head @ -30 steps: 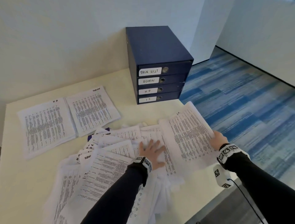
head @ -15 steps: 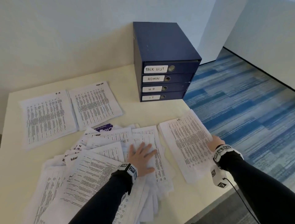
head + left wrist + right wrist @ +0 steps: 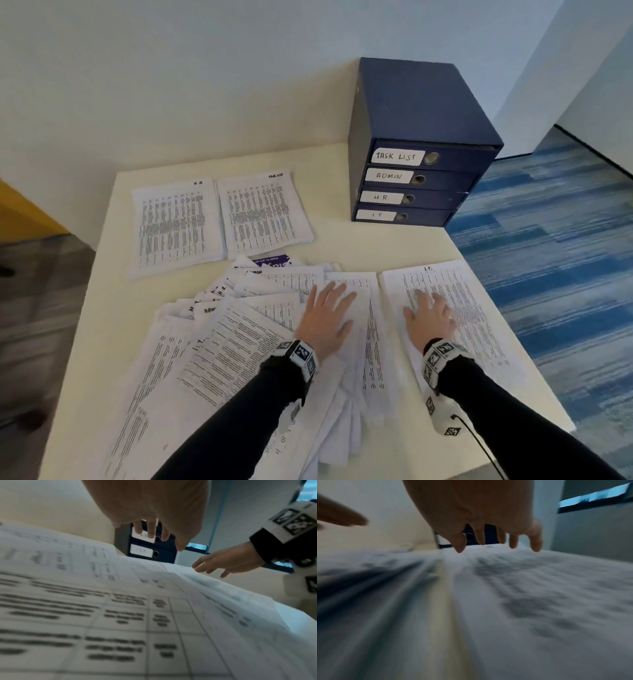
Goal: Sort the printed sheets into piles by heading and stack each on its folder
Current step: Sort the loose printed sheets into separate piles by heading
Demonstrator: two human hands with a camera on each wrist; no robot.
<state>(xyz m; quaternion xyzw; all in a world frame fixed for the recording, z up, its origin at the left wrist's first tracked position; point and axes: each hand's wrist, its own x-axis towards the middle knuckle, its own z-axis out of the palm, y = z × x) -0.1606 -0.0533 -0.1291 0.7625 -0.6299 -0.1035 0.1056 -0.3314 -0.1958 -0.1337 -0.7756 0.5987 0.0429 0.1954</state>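
A loose heap of printed sheets (image 3: 219, 342) fans across the near half of the cream table (image 3: 346, 246). My left hand (image 3: 327, 317) lies flat and spread on the heap's right part. The sheet headed IT (image 3: 479, 315) lies flat at the right edge, and my right hand (image 3: 428, 315) is open over it with fingers spread. Two neat piles sit at the back left, one headed HR (image 3: 174, 226), the other TASK LIST (image 3: 263, 212). A stack of blue folders (image 3: 418, 147) labelled TASK LIST, ADMIN, HR and IT stands at the back right. The right wrist view is blurred.
A purple printed item (image 3: 272, 261) pokes out from under the heap's far edge. The table's right edge drops to blue carpet (image 3: 555, 260). A white wall (image 3: 205, 85) runs behind the table. A yellow surface (image 3: 24, 216) shows at far left.
My right hand has laid the IT sheet flat on the table to the right of the heap, let go of its edge, and moved onto its top. The left hand stays on the heap.
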